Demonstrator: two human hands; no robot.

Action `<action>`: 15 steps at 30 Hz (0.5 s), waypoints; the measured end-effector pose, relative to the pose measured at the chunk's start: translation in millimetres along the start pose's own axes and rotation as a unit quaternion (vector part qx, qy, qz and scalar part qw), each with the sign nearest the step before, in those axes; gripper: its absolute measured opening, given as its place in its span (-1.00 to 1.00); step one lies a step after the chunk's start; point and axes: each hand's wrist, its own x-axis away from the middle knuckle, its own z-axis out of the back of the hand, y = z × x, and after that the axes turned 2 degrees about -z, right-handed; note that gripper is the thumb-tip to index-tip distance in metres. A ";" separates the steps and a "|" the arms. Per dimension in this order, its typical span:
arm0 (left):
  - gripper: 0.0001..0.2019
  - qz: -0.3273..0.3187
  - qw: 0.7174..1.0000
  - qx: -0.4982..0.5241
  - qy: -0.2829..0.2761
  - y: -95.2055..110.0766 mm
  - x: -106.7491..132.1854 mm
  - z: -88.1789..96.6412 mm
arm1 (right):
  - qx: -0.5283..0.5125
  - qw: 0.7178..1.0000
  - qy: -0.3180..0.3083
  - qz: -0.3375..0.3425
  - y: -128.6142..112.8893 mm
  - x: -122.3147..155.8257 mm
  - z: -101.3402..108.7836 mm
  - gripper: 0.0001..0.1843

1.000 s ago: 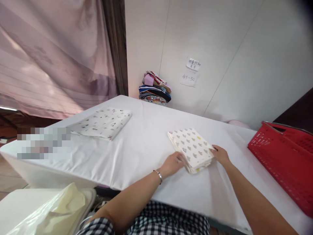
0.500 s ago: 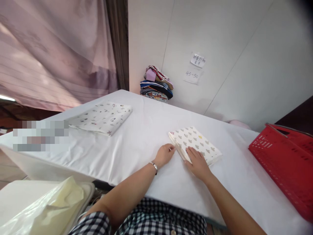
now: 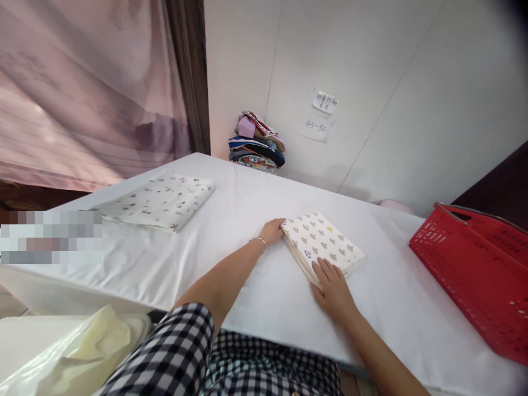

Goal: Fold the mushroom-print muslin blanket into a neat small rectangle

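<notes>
Fingers [image 3: 325, 270] of the right hand [image 3: 333, 289] lie flat and slightly apart on the near corner of the folded cloud-print cloth [image 3: 324, 242], which rests on the white bench [image 3: 243, 275] between both hands. The left hand [image 3: 272, 230] touches its far corner, but whether those fingers pinch it cannot be told. A red basket [image 3: 474, 275] sits well right of the right fingers.

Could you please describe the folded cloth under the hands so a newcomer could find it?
On the white table, look just left of the red basket. A small folded cloth stack lies there, left hand at its far corner, right hand on its near edge. Unlike the larger folded cloth further left, it bears dense grey shapes.
</notes>
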 end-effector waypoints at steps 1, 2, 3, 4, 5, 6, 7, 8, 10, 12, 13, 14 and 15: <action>-0.58 -0.003 1.000 0.000 -0.001 0.1 1.1 2.8 | -0.005 1.000 -0.003 0.005 2.9 -0.1 1.0 -0.43; -0.61 -0.007 1.000 -0.001 -0.002 0.8 5.6 6.6 | -0.012 1.000 -0.007 0.013 6.9 0.7 2.6 -0.42; -0.63 -0.008 1.000 -0.001 -0.002 1.9 13.9 11.0 | -0.021 0.999 -0.010 0.023 11.8 2.8 4.9 -0.41; -0.66 -0.010 1.000 -0.004 0.000 3.2 25.9 15.8 | -0.031 0.999 -0.014 0.035 17.5 5.9 7.6 -0.40; -0.68 -0.013 1.000 -0.008 0.002 4.7 41.3 20.8 | -0.041 0.998 -0.021 0.048 23.4 9.8 10.7 -0.38; -0.70 -0.017 1.000 -0.015 0.005 6.3 59.2 25.5 | -0.048 0.997 -0.028 0.057 29.0 14.2 14.0 -0.37; -0.72 -0.028 0.999 -0.027 0.012 8.0 78.5 29.7 | -0.053 0.996 -0.036 0.062 33.9 18.4 17.4 -0.36; -0.73 -0.039 0.998 -0.041 0.016 9.9 97.6 33.1 | -0.057 0.995 -0.045 0.062 37.4 21.9 20.7 -0.36; -0.75 -0.038 0.997 -0.064 0.020 13.7 130.2 37.7 | -0.062 0.994 -0.064 0.056 39.8 25.0 27.0 -0.35; -0.78 -0.027 0.996 -0.086 0.022 17.1 149.1 39.3 | -0.073 0.993 -0.079 0.055 36.2 22.0 31.8 -0.36; -0.79 -0.029 0.995 -0.096 0.025 18.5 152.9 39.4 | -0.080 0.992 -0.082 0.057 32.9 18.6 33.5 -0.39; -0.78 -0.041 0.993 -0.102 0.030 19.6 153.7 39.2 | -0.087 0.991 -0.081 0.058 29.0 14.3 34.5 -0.43; -0.76 -0.063 0.992 -0.103 0.035 20.4 152.3 38.9 | -0.094 0.991 -0.075 0.057 25.1 9.8 34.9 -0.48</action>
